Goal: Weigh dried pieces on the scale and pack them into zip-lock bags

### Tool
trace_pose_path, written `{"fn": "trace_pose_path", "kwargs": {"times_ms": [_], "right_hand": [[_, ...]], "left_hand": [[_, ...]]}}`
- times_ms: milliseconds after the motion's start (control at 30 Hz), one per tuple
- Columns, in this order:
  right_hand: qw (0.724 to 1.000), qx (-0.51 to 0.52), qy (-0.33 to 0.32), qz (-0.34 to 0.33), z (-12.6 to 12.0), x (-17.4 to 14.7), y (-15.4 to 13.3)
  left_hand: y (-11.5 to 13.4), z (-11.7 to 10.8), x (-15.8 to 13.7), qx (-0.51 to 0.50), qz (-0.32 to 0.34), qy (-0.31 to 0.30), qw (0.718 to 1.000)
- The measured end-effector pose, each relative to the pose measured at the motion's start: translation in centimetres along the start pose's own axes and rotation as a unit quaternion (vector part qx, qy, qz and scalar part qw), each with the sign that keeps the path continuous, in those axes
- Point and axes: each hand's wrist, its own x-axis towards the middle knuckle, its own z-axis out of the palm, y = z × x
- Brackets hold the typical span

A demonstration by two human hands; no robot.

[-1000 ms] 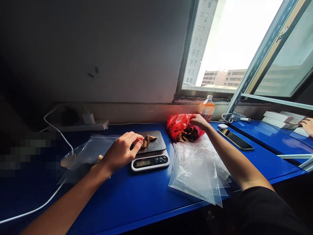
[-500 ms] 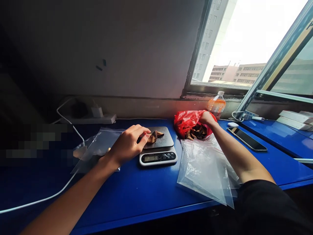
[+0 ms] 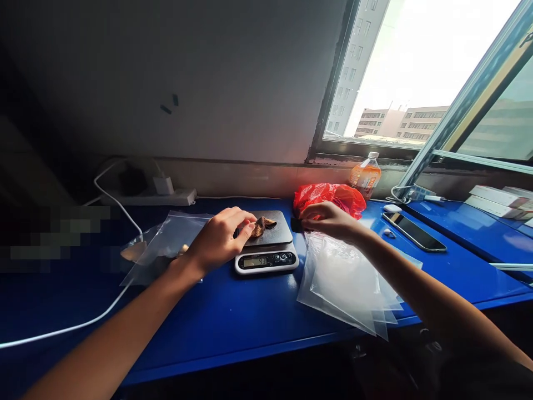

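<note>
On the blue tabletop [image 3: 233, 316], near its middle, stands a digital scale [image 3: 266, 260], white-framed with a black control panel. Its display shows the digits 9 and 3; any decimal point is too small to read. Brown dried pieces [image 3: 260, 228], curled and wrinkled, lie on the metal weighing plate [image 3: 278, 229].

Left hand [image 3: 231, 233]: over the left part of the plate, thumb and fingers partly bent, fingertips at the near end of the dried pieces. Cannot tell whether they grip or merely touch.

Right hand [image 3: 328, 221]: fingers closed on a dark piece [image 3: 297, 225], pinched at the fingertips, raised just right of the plate and apart from it.

Behind the right hand: a red plastic bag [image 3: 318, 194], its contents hidden from view. An orange drink bottle [image 3: 366, 176], capped and upright, stands behind that bag.

Under the right forearm: clear zip bags [image 3: 345, 283], overlapping in a fanned stack. Further right: a smartphone [image 3: 414, 232], screen dark, with a white earbud [image 3: 389, 233] just beside it.

Left of the scale: a clear bag [image 3: 175, 228], lying partly behind the left wrist; contents partly obscured.
</note>
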Motion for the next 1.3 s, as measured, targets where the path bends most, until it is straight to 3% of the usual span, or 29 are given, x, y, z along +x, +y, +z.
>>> {"fn": "trace_pose_path", "kwargs": {"times_ms": [200,267,333,400,500,567,633,800,967,1300], "right_hand": [[0.996,0.042,-0.075,0.009,2.9,2.5,0.4],[0.997,-0.002,-0.083,-0.004,3.6,2.9,0.4],[0.993,-0.111,-0.017,-0.045,4.1,2.9,0.0],[0.967,-0.214,0.087,-0.103,4.0,2.3,-0.6],[0.934,-0.268,0.176,-0.156,2.6,0.0,-1.1],[0.929,-0.299,0.164,-0.143,1.3,-2.2,-0.8],[0.928,-0.343,0.104,-0.1,0.1,-4.6,0.2],[0.908,-0.416,0.042,0.0,-1.2,-8.6,4.5],[0.891,-0.452,0.04,0.003,-0.9,-9.0,6.8],[0.881,-0.47,0.055,0.004,-1.0,-8.4,7.3]], "left_hand": [[-0.2,-0.3,-0.1,0.005,-0.002,0.003,1.0],[-0.2,-0.3,-0.1,0.008,-0.001,0.0,1.0],[-0.1,-0.3,-0.1,0.008,0.002,0.001,1.0],[0.0,-0.4,-0.1,0.006,0.002,0.005,1.0],[0.1,-0.5,-0.1,0.002,-0.003,0.01,1.0],[0.2,-0.5,-0.1,0.001,-0.001,0.011,1.0],[0.2,-0.5,0.0,0.0,0.007,0.012,1.0],[0.4,-0.2,-0.1,0.003,0.016,0.008,1.0],[0.3,-0.2,-0.1,0.002,0.007,0.005,1.0],[0.5,-0.3,0.0,0.0,0.0,0.003,1.0]]}}
